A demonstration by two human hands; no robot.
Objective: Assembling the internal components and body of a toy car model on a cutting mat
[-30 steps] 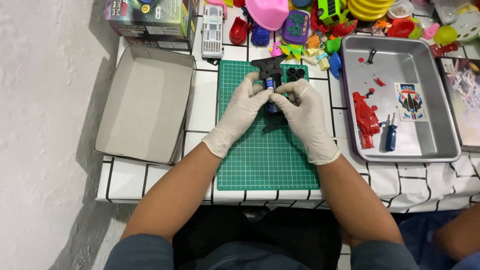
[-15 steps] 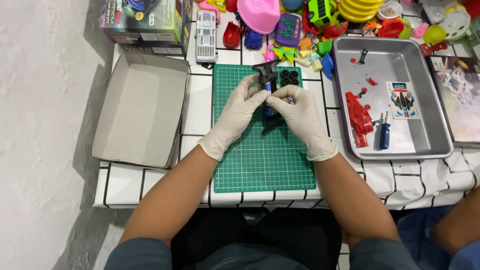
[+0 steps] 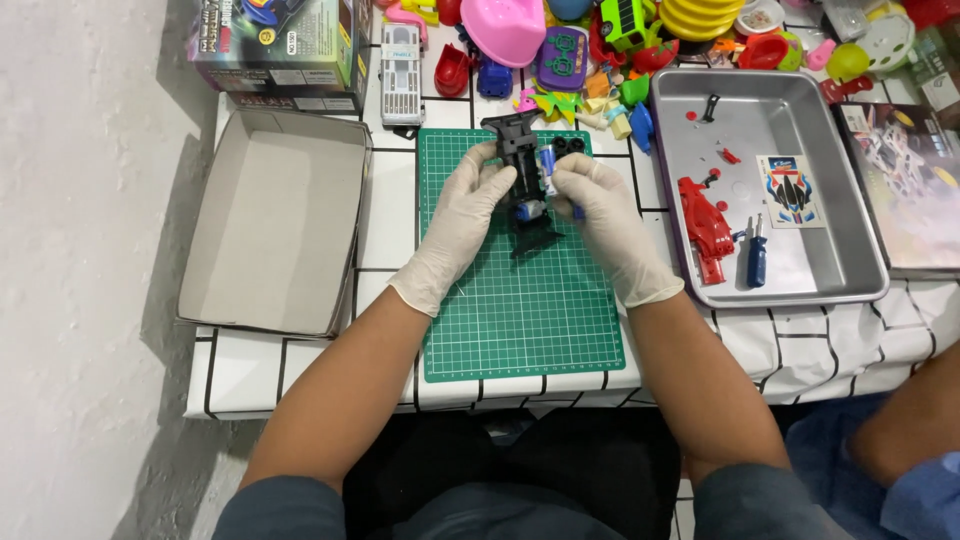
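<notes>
An open, shallow grey cardboard box lid (image 3: 272,220) is seen well to the left of the left hand, on the white surface with black grid lines (image 3: 390,230). The left hand (image 3: 462,215), in a pale latex glove, is closed around the left side of a black plastic toy car chassis with blue parts (image 3: 528,190), its thumb and fingers pressed against the frame. The chassis is held between both hands, just above the green gridded cutting mat (image 3: 520,300) that lies beneath them. The right hand (image 3: 600,215), gloved likewise, is closed on the chassis's right side, fingertips touching the blue parts. Beyond the hands, a heap of colourful plastic toys (image 3: 590,50) is spread along the far edge. To the right of the right hand, a rectangular metal tray (image 3: 850,230) is set, in which a red plastic car body (image 3: 705,228), a small blue-handled screwdriver (image 3: 757,255) and a sticker sheet (image 3: 790,190) are laid. Another person's bare arm (image 3: 915,420) is seen at the far right.
</notes>
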